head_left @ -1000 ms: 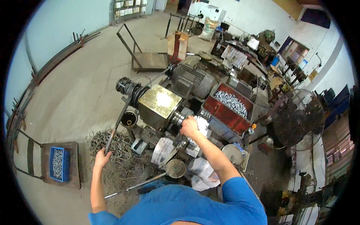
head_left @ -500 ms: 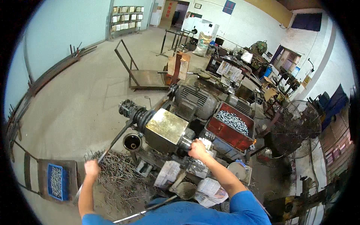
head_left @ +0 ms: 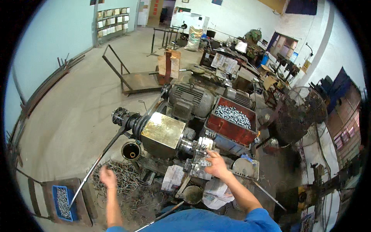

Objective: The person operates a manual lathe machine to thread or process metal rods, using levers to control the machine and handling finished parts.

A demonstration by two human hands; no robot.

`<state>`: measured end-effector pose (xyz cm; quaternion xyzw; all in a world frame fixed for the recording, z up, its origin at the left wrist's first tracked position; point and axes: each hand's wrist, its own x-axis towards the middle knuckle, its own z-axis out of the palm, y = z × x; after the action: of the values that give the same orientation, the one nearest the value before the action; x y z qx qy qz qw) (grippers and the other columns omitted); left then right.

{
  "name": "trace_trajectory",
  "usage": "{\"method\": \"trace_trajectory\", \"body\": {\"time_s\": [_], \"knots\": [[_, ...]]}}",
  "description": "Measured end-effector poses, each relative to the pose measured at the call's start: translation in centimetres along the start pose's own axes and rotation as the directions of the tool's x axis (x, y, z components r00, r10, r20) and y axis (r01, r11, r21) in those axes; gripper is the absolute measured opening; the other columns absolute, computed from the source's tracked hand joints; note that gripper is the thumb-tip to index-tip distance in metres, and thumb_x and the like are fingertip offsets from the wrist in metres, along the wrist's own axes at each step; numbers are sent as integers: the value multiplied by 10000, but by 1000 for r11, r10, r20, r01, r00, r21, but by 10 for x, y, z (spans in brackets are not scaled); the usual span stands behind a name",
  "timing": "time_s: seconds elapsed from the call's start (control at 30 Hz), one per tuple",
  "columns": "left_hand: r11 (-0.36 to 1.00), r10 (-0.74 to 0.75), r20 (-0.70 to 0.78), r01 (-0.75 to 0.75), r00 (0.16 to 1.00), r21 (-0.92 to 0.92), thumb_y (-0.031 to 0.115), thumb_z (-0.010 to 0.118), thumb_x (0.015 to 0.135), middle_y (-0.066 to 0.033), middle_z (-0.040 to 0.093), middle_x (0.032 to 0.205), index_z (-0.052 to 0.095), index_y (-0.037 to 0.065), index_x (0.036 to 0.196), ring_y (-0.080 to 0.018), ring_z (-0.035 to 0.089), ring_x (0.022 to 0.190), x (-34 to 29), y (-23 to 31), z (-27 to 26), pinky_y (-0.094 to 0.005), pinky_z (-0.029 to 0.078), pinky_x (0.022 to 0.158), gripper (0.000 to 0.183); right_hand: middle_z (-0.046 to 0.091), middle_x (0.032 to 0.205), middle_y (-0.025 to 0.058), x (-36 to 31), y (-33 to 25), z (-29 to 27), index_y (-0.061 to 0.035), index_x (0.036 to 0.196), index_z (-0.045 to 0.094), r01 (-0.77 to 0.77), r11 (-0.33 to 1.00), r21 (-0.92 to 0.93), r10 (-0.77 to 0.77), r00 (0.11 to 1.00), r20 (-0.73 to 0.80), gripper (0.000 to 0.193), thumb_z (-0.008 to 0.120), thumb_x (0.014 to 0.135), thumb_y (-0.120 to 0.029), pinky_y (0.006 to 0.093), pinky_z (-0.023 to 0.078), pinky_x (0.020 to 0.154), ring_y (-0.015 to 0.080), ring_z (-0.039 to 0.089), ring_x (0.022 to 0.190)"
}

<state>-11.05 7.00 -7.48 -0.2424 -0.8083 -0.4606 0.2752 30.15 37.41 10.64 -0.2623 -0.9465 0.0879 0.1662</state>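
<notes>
One long, silvery metal bar [head_left: 82,185], lower left, looks stiff, best held near its end; left hand [head_left: 108,177] beside it, loosely open; right hand [head_left: 216,165], centre, grip unclear.

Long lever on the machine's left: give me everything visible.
The long lever is a slim, straight, metal-looking rod, dark near the top, brownish partway down, brighter below. It slants down-left from the dark spindle end. Its lower end overlaps the blue crate in view; contact is unclear. The left hand is to its right, not gripping it.
</notes>
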Motion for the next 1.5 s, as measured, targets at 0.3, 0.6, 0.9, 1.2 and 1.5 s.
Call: {"method": "trace_trajectory", "body": {"time_s": [0.3,0.6,0.9,1.2,1.5], "knots": [[812,53,984,-580,171,57,175,595,705,-93,639,802,629,107,891,-269,624,793,-128,-7,126,-398,480,642,201,621,943,155,-150,44,-50,-88,1020,635,-646,762,48,636,760,136,468,629,566,-200,382,452,818,333,568,911],[842,-232,891,-379,390,385,220,598,716,-129,637,893,628,104,936,-279,610,878,-98,15,104,-395,489,727,251,471,1257,163,-368,200,-32,-75,1309,370,-864,347,-366,929,371,5,838,706,557,-231,361,385,947,296,463,1147],[960,-124,992,-257,-21,114,351,650,701,-148,639,901,607,69,1039,-280,613,833,-89,80,-28,-381,487,724,442,495,1218,97,-452,268,-22,-128,1241,437,-870,164,-464,981,195,-20,689,670,602,-242,470,298,988,278,455,1130],[974,-7,995,-227,-104,-16,284,583,732,-178,625,841,594,100,1034,-350,600,781,-153,223,-103,-425,484,687,354,615,790,154,-457,202,18,-59,758,584,-911,176,-372,947,261,-190,225,589,610,-228,426,485,689,360,593,748],[931,19,1000,-365,-15,-23,146,552,666,-178,612,792,610,138,943,-369,587,750,-172,189,-81,-475,469,665,284,602,734,237,-396,47,57,-21,708,605,-999,19,30,992,15,-129,276,518,614,-265,472,469,638,412,584,700]]}}
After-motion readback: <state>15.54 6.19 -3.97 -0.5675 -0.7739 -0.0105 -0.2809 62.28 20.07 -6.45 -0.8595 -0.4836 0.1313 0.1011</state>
